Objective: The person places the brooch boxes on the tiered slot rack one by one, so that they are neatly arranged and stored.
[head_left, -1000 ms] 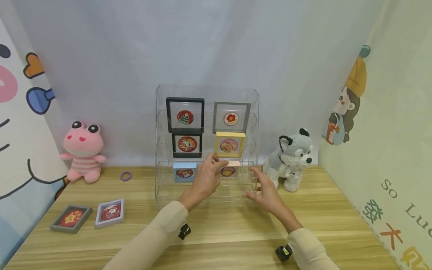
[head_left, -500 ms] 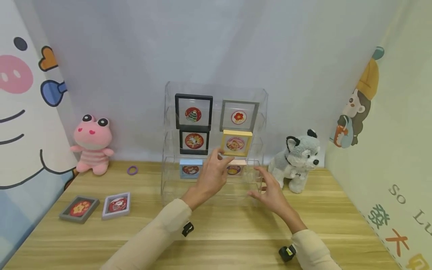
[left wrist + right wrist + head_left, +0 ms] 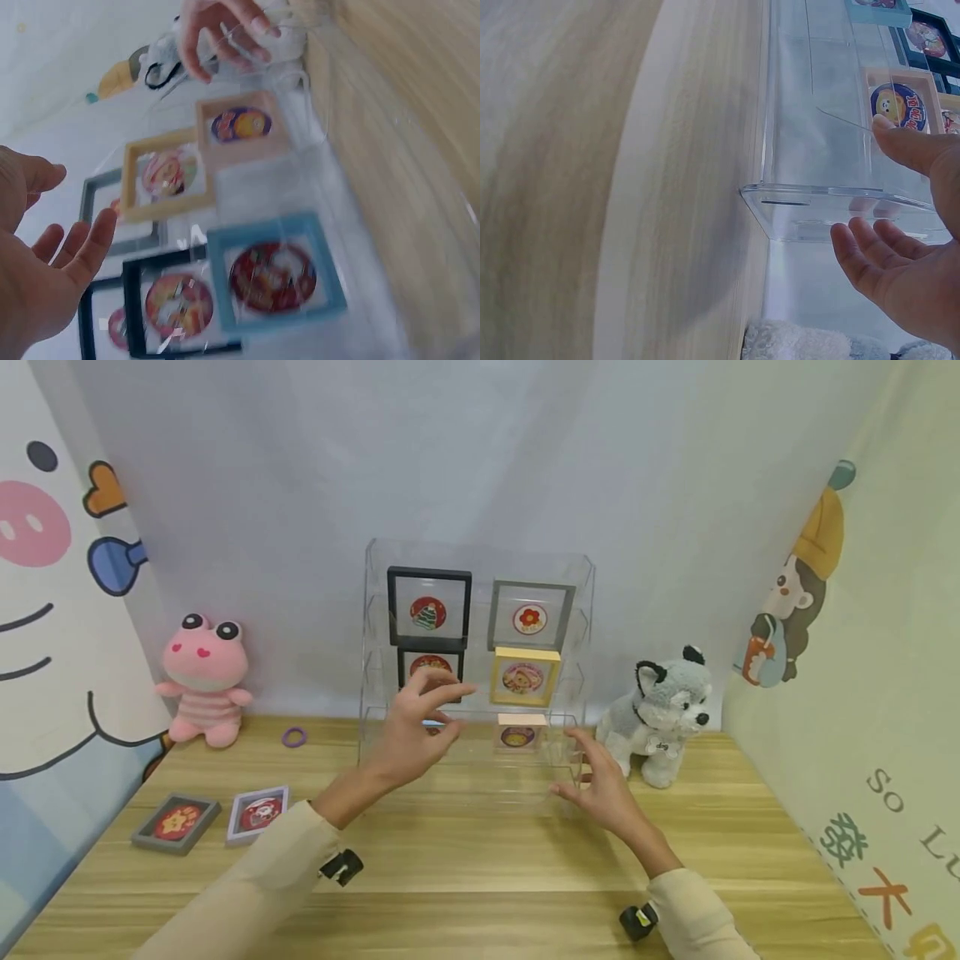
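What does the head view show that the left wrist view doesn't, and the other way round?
Only the head view: the pink frog toy, the purple ring, two framed badges lying flat on the table, a grey one and a white one, and the back of the left hand.

Only the left wrist view: the blue frame, unhidden, and the left hand's open palm.

Both: the clear rack, the yellow frame, pink frame, black frames, husky toy and right hand at the rack's right end.

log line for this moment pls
left hand: open, before blue frame | right hand: open, at acrylic rack corner | holding: nothing
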